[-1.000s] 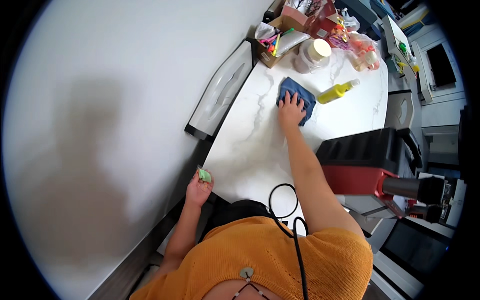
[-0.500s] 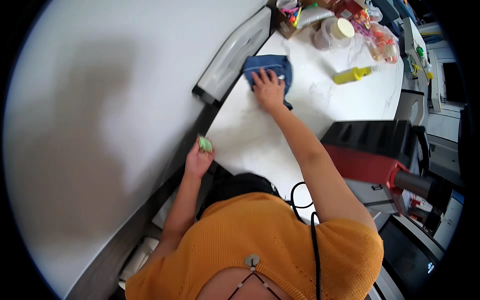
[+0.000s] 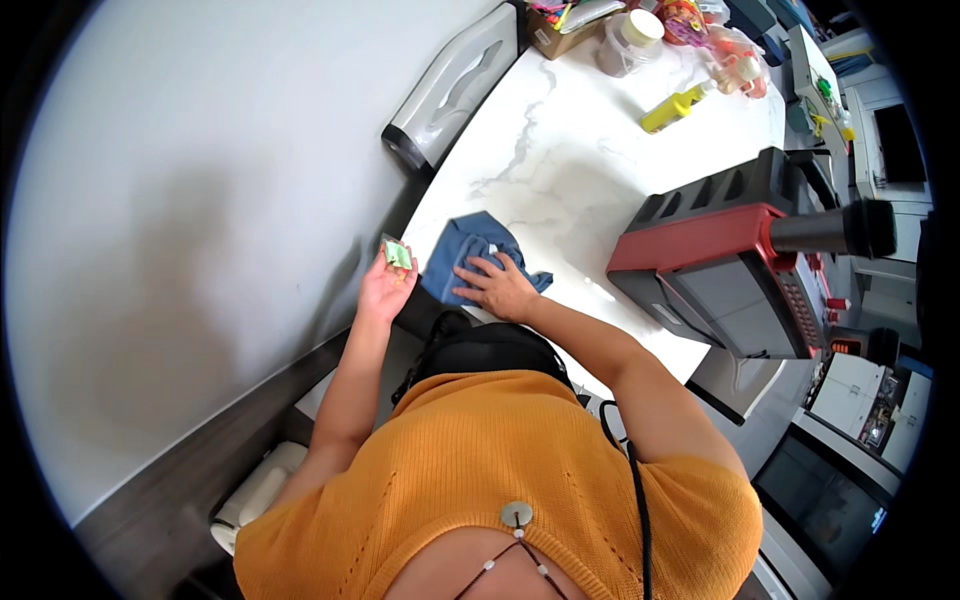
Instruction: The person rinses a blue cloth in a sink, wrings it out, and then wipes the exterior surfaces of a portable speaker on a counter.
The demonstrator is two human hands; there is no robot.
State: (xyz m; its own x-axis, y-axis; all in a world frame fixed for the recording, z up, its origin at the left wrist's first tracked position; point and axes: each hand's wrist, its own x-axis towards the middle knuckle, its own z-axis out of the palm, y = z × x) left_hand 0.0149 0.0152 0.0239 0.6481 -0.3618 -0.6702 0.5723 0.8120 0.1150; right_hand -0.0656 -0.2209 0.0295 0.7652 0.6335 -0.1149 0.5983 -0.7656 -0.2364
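My left hand (image 3: 386, 288) is raised just off the table's left edge, palm up. Its fingers are closed around a small green packet (image 3: 397, 255) with a clear edge; other small bits in the palm are too small to name. Flat on the near left corner of the white marbled table (image 3: 560, 170) lies a crumpled blue cloth (image 3: 460, 250). My right hand (image 3: 500, 288) presses down on the cloth, palm down with fingers spread, near the table's front edge.
A large red and black machine (image 3: 700, 240) with a handle stands at the table's right side. Farther back are a yellow spray bottle (image 3: 675, 108), a lidded plastic jar (image 3: 630, 45), bags and a cardboard box (image 3: 565, 38). A grey chair back (image 3: 455, 85) stands between table and wall.
My right hand has drawn the blue cloth from the far part of the table back toward me. The left hand still holds the green packet. The view has shifted a little.
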